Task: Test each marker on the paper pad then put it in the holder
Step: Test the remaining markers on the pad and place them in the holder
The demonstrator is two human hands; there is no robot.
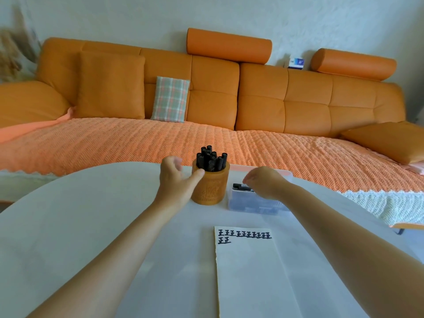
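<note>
The left hand (pixel 173 177) is released, its fingers (pixel 176 161) spread and relaxed in the air and gripping nothing, while its thumb tip touches the near rim of the wooden holder (pixel 210 188). The right hand (pixel 263 182) hovers palm down over a clear plastic box (pixel 254 204), its fingers (pixel 249 179) loosely bent downward with nothing held in them; their tips are just beside one black marker (pixel 239 186) that lies at the box's top, and whether they touch it cannot be told. The single round holder stands upright on the white desk (pixel 91 214), between the two hands and just left of the box. It is packed with capped black markers (pixel 210 157) standing on end, roughly ten, bunched too tightly for a sure count. More dark markers show blurred through the box's wall, their number unclear. One paper pad (pixel 249 276) lies nearer the person, in front of the box and apart from it, with black test marks (pixel 244 235) in two rows at its top: a long row across the sheet and a short row of two marks under its left end. Behind the desk runs an orange sofa (pixel 275 99) carrying one plaid cushion (pixel 171 98) and two orange bolsters (pixel 229 45).
</note>
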